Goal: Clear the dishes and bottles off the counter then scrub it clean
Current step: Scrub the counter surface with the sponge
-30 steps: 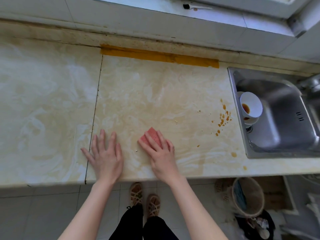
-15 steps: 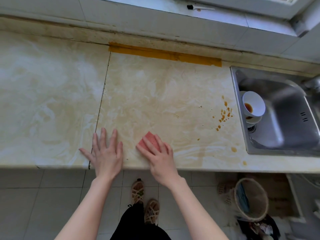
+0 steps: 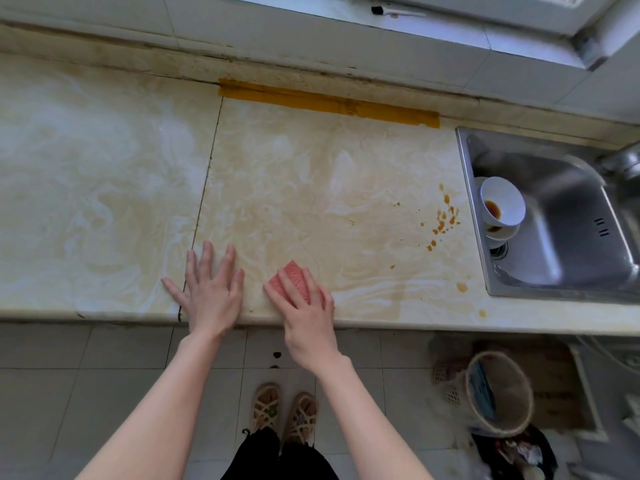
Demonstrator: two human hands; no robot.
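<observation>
A cream marbled counter (image 3: 311,174) fills the view, streaked with wet swirls. My right hand (image 3: 304,306) presses a pink sponge (image 3: 290,277) flat on the counter near its front edge. My left hand (image 3: 211,289) lies flat beside it, fingers spread, over a dark seam in the counter. Brown sauce drops (image 3: 443,220) dot the surface near the sink. White bowls (image 3: 502,202), one with brown liquid in it, are stacked in the steel sink (image 3: 571,237) at the right.
A strip of yellow tape (image 3: 329,102) runs along the back wall joint. A tap (image 3: 623,161) sits at the sink's far right. Below the counter stand a woven waste basket (image 3: 498,393) and a dark bag (image 3: 516,452) on the tiled floor.
My right hand has slid the sponge toward the counter's front edge. My left hand stays flat beside it. The camera has tilted down, showing more floor.
</observation>
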